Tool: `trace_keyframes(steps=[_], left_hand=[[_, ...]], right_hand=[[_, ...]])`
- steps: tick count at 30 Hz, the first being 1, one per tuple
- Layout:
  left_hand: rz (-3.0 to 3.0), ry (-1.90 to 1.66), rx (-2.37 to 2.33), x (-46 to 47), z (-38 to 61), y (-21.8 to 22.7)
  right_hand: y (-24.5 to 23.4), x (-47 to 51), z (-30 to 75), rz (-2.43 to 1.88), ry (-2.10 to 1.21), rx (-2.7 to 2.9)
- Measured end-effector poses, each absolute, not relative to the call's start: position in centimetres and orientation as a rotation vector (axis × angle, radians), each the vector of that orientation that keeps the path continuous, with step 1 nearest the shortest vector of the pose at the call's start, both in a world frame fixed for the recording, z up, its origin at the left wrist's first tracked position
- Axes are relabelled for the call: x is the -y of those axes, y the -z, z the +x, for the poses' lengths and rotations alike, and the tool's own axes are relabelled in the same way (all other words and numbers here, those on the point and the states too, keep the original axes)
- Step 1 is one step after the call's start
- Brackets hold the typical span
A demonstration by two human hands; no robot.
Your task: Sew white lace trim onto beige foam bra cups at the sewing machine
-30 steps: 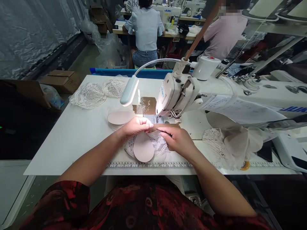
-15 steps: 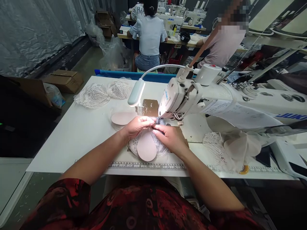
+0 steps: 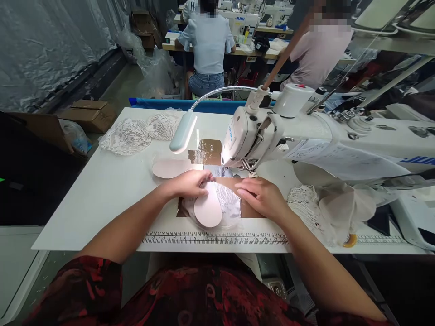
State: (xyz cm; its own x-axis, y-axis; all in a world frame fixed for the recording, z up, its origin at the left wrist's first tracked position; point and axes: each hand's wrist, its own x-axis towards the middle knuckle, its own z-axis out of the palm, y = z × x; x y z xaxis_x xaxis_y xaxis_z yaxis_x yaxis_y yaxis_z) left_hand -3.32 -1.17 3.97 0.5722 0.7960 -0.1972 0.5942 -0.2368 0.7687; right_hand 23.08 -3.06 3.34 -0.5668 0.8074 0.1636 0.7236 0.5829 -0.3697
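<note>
In front of the sewing machine (image 3: pixel 244 136) lies a white lace piece (image 3: pixel 230 199) with a smooth pale pink oval cup pad (image 3: pixel 208 209) on it. My left hand (image 3: pixel 190 183) pinches the upper edge of this piece between thumb and fingers. To the right, apart from the lace, my right hand (image 3: pixel 263 194) hovers over the brown plate below the needle area. Its fingers are curled with the thumb against them; whatever they hold, if anything, is too small to make out. A second pale pad (image 3: pixel 170 168) rests left of the needle area.
White lace pieces (image 3: pixel 125 136) lie at the table's back left. Beige cups (image 3: pixel 346 206) and more lace (image 3: pixel 302 203) are piled at the right, beside a dark flat object (image 3: pixel 379 222). A lamp (image 3: pixel 183 132) hangs over the work. A ruler strip (image 3: pixel 214 238) lines the front edge.
My hands, close together at the needle before, are now apart. The right has moved right, off the lace; the left keeps the piece, now slightly nearer me. The camera view has shifted slightly.
</note>
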Motion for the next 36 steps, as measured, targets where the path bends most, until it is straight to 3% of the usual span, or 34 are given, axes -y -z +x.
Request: trace_keyframes(steps=[3, 8, 15, 36], left_hand=[[2.207, -0.286, -1.141, 0.0, -1.6, -4.2], [2.559, -0.412, -1.254, 0.9, -0.6, -5.1], [2.592, -0.254, -1.138, 4.7, 0.2, -3.8], [2.721, -0.373, -0.851, -0.2, -2.4, -1.4]], right_hand=[[-3.6, 2.9, 22.0, -1.090, -0.572, 2.591], [-1.9, 2.4, 20.9, -1.240, -0.474, 2.659], [-0.7, 2.8, 21.0, -1.278, -0.366, 2.596], [-0.6, 2.7, 19.9, -1.376, -0.229, 2.560]])
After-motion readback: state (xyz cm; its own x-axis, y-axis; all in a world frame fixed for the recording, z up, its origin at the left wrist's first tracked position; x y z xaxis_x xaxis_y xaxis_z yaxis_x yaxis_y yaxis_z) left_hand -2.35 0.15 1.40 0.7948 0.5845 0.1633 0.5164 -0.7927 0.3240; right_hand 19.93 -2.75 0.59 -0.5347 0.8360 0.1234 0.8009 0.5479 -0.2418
